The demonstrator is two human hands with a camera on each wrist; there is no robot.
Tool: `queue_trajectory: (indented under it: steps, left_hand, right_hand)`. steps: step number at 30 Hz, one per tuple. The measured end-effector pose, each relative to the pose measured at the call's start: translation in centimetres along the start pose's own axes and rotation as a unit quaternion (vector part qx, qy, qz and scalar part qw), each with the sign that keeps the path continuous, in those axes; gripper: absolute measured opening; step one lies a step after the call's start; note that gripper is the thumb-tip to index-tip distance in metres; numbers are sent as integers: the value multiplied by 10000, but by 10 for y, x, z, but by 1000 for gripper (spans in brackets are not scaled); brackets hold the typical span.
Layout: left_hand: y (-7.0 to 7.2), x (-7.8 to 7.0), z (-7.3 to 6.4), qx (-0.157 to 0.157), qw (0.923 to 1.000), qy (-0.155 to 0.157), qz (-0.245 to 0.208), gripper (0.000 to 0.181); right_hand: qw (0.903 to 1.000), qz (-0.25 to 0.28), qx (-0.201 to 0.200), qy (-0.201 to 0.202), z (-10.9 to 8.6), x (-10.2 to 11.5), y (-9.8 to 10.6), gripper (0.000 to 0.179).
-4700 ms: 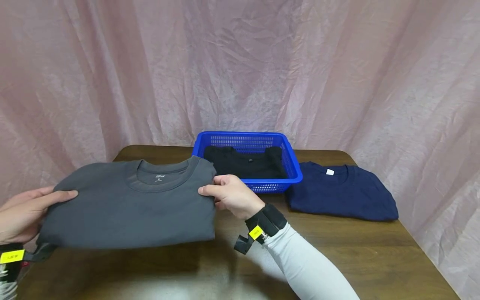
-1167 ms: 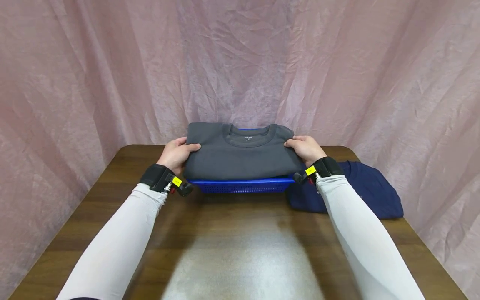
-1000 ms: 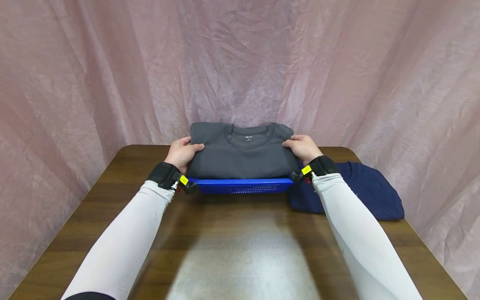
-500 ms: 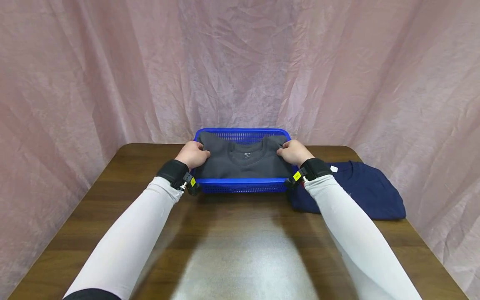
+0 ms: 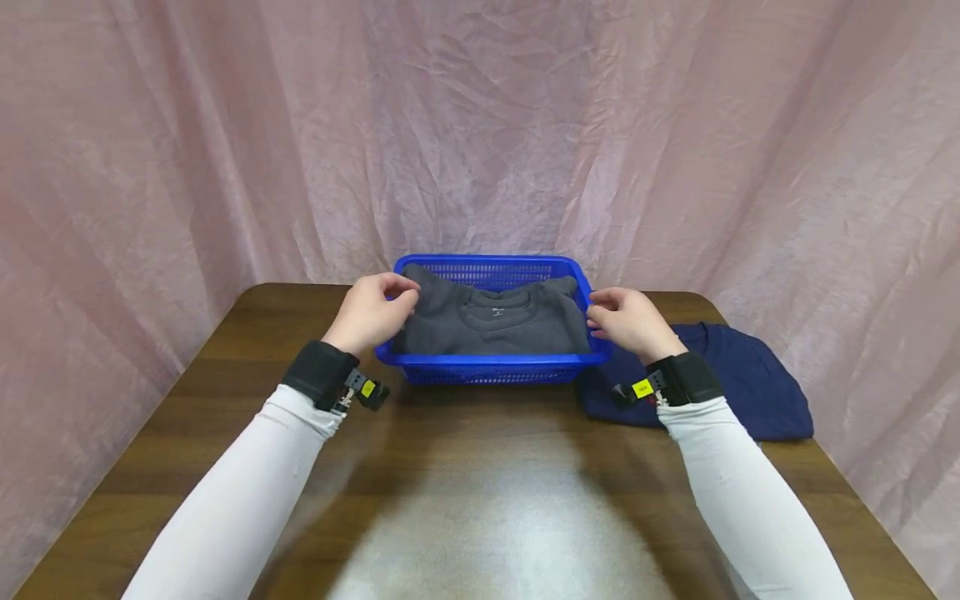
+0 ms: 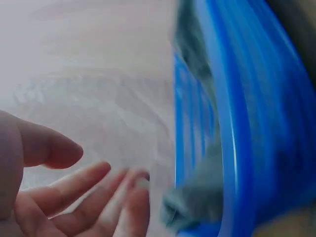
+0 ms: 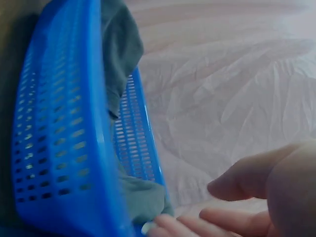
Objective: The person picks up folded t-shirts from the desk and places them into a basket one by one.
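A folded dark grey T-shirt (image 5: 495, 325) with a crew neck lies inside a blue plastic basket (image 5: 495, 361), its neckline toward the back. My left hand (image 5: 375, 312) hovers at the basket's left rim, thumb and fingers apart with nothing between them. On the opposite side, my right hand (image 5: 633, 321) is just off the right rim, fingers loosely bent and holding nothing. Both wrist views show the grey cloth (image 6: 197, 197) within the basket wall, apart from the left thumb; in the right wrist view the fingertips overlap the basket's near corner. The black garment seen earlier is hidden beneath the grey one.
A folded navy T-shirt (image 5: 742, 383) lies on the wooden table (image 5: 480, 467) right of the basket, partly behind my right wrist. Pink curtains (image 5: 480, 125) hang close behind the table's back edge.
The grey T-shirt went from the left side to over the basket, then down into it. Both hands have let go of it and drawn outward to the sides.
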State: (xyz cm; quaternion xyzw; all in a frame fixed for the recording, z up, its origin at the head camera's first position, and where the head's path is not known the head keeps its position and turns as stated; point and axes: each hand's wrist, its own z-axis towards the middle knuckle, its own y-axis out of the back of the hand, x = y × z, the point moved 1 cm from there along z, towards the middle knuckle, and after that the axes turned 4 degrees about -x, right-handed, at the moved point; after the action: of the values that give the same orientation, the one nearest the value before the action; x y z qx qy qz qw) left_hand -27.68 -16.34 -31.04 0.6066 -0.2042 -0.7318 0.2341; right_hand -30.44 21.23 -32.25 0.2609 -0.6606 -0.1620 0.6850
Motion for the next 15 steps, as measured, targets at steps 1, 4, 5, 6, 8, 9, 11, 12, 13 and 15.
queue_trajectory:
  steps: [1,4,5,6,8,9,11,12,13,15]
  left_hand:
    - [0,0,-3,107,9992,57,-375,35]
    - [-3,1,-13,545,9883,327,-1386,35]
    - [-5,1,-16,685,9841,410,-1587,35]
    - [-7,2,-20,809,9807,461,-1717,35]
    - [-12,4,-28,1006,9766,470,-1840,36]
    - [-15,5,-32,1095,9751,471,-1870,35]
    - [-22,6,-40,1264,9719,442,-1936,35]
    - [-26,7,-43,1340,9699,437,-1984,35]
    - [-29,7,-47,1416,9684,426,-2007,35]
    - [-35,6,-53,1552,9654,415,-2052,36]
  right_hand:
    - [9999,120,-73,70,-4,-3,1,54]
    - [9986,374,-258,254,-15,-12,2,51]
    - [9981,444,-305,304,-19,-15,2,51]
    - [9973,527,-362,350,-23,-17,2,50]
    - [9963,625,-454,375,-31,-21,3,48]
    - [9959,654,-486,392,-35,-23,3,47]
    - [9956,676,-509,400,-43,-26,4,46]
    - [9957,667,-513,400,-46,-28,5,46]
    - [9958,645,-503,401,-50,-30,6,46]
    - [9960,627,-491,416,-55,-35,8,47]
